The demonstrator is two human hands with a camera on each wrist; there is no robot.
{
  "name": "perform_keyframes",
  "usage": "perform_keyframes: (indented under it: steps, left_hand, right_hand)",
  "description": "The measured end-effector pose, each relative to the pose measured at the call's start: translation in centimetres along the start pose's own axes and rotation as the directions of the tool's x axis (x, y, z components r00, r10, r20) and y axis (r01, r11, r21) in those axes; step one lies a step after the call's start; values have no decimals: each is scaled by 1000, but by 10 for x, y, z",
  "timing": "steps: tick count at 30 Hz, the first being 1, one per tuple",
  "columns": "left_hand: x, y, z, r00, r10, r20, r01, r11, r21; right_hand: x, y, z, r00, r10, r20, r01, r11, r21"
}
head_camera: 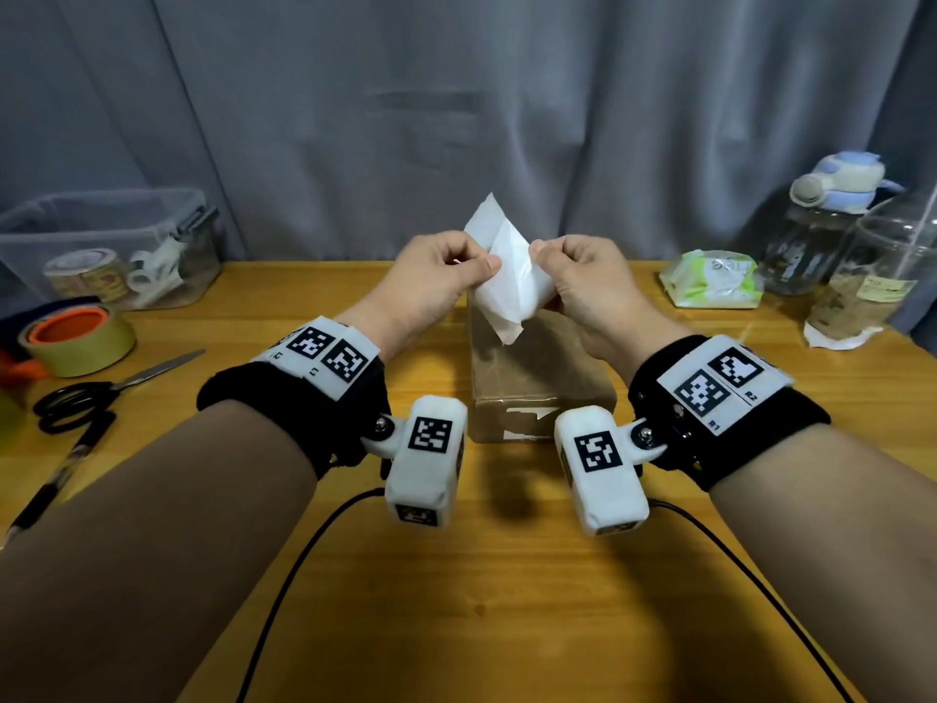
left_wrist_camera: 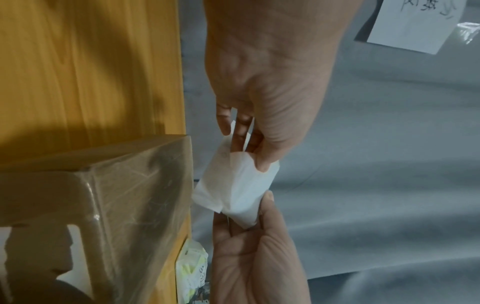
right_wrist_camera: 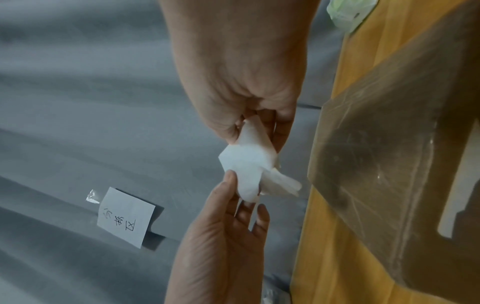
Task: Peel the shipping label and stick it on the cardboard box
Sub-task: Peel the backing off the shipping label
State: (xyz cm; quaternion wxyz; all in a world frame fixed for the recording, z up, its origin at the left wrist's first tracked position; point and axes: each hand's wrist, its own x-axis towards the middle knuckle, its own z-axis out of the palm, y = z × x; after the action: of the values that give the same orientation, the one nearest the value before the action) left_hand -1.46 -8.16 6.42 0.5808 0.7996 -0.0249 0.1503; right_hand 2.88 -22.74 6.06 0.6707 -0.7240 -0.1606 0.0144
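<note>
White shipping label (head_camera: 499,268) is pinched between the left hand (head_camera: 438,276) and right hand (head_camera: 583,276), above the cardboard box (head_camera: 537,378).

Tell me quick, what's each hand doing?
Left hand: pinches the white paper shipping label.
Right hand: pinches the same label.

The white tag on the right wristband (head_camera: 720,383) reads "R1" and "R2". A paper note (right_wrist_camera: 126,217) taped to the grey curtain (right_wrist_camera: 78,102) carries handwritten characters, which I cannot read with certainty.
</note>
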Motion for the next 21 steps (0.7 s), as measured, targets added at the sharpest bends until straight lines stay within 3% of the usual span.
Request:
perform_keyframes:
  steps: [6,12,16,21]
  left_hand:
    - [-6,0,-2,999,-33,6,33,999,11]
    - [-1,7,-6,996,-87,2,87,996,14]
    - [3,9,-6,996,-87,22,86,996,33]
    - [2,10,-4,999,-49,18,48,997,68]
  right_hand:
    - [2,1,-1,995,-96,14,97,986,-132]
    - [0,-4,-8,951,-243,190,295,896,-332]
    - [1,-3,-9,945,-239,222,304,892,-333]
    - [-2,-1,-12,960,-189,207,229,954,-191]
